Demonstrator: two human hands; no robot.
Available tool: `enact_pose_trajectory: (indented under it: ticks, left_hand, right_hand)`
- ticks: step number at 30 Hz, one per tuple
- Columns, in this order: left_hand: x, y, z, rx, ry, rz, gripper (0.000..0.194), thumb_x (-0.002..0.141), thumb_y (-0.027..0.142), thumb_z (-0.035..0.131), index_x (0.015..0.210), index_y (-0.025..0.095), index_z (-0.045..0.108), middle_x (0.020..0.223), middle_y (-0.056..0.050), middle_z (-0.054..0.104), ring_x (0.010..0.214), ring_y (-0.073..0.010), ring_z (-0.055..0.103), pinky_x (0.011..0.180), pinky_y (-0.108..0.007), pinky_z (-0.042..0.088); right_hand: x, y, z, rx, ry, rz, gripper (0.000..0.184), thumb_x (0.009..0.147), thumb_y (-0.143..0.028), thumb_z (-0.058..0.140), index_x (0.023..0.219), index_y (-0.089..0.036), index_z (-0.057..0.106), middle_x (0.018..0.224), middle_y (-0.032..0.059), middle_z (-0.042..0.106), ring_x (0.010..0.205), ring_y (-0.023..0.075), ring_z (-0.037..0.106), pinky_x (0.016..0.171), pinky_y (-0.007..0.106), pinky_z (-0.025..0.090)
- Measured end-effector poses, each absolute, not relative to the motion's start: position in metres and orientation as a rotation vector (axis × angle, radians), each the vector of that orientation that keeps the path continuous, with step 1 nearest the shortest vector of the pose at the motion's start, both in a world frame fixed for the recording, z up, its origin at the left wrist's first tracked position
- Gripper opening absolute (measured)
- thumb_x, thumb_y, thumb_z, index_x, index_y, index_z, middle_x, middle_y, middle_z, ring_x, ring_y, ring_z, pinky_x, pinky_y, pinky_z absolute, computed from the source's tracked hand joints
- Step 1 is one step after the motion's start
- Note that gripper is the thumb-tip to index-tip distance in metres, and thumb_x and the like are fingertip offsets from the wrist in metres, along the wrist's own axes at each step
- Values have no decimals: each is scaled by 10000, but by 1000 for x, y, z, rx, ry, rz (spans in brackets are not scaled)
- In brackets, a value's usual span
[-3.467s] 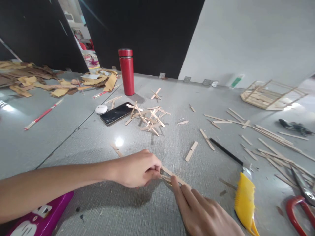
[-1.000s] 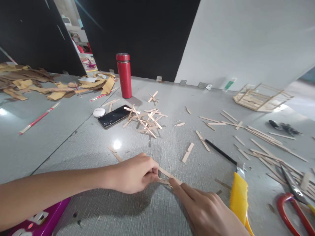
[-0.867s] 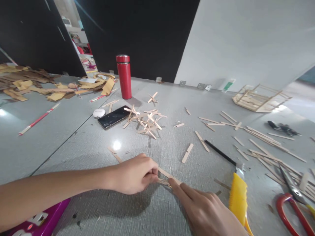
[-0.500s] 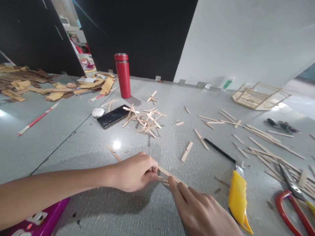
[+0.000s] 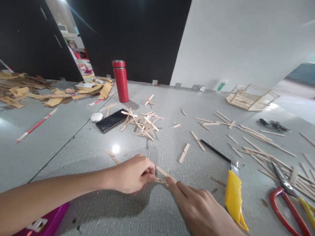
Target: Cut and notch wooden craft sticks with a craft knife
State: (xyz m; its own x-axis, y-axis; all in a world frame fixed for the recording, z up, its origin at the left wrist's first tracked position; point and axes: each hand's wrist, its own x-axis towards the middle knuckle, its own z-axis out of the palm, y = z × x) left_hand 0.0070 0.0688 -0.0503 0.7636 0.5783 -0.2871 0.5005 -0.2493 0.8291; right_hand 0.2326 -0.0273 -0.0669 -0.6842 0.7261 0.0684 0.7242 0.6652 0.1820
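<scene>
My left hand (image 5: 135, 173) is closed in a pinch, thumb against curled finger, on the end of a thin wooden craft stick (image 5: 161, 181). To its right my right hand (image 5: 199, 205) comes in from the lower edge, fingers closed over a second craft stick (image 5: 162, 171) whose far end sticks out toward the upper left. Both sticks run under the right fingertips, which hide their near ends. Just beyond the hands lies a loose notched stick (image 5: 184, 153). Another stick (image 5: 113, 157) is partly covered by my left wrist.
A heap of crossed sticks (image 5: 147, 124) lies beside a phone (image 5: 112, 121), an earbud case (image 5: 96, 117) and a red flask (image 5: 120, 82). To the right are a yellow-handled saw (image 5: 233, 195), red-handled pliers (image 5: 286, 196), scattered sticks and a stick frame (image 5: 251, 98). A purple object (image 5: 52, 219) sits lower left.
The camera view has shifted slightly. Both hands stay almost in place. A small gap now shows between my left knuckles and the far end of the upper stick.
</scene>
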Motion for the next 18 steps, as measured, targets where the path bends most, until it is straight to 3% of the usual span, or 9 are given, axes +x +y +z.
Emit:
enact_pose_trajectory:
  ticks: [7, 14, 18]
  left_hand:
    - [6, 68, -48, 1903, 844, 92, 306, 1006, 241, 485, 706, 189, 517, 525, 33, 557, 399, -103, 539, 424, -198, 398]
    - [5, 68, -47, 1907, 836, 81, 308, 1012, 246, 471, 713, 187, 516, 550, 24, 567, 403, -99, 533, 415, -194, 388]
    - [5, 68, -47, 1913, 831, 79, 328, 1019, 267, 464, 705, 187, 516, 543, 24, 555, 406, -101, 530, 427, -201, 388]
  right_hand:
    - [245, -28, -74, 1356, 2925, -88, 757, 701, 111, 376, 1442, -22, 456, 978, 114, 726, 674, 216, 717, 560, 367, 620]
    - [243, -27, -77, 1336, 2935, -72, 697, 768, 104, 388, 1453, -15, 435, 991, 120, 730, 642, 213, 714, 533, 357, 617]
    - [242, -26, -77, 1325, 2939, -1, 713, 737, 113, 378, 1438, -6, 441, 971, 114, 730, 635, 230, 720, 506, 381, 619]
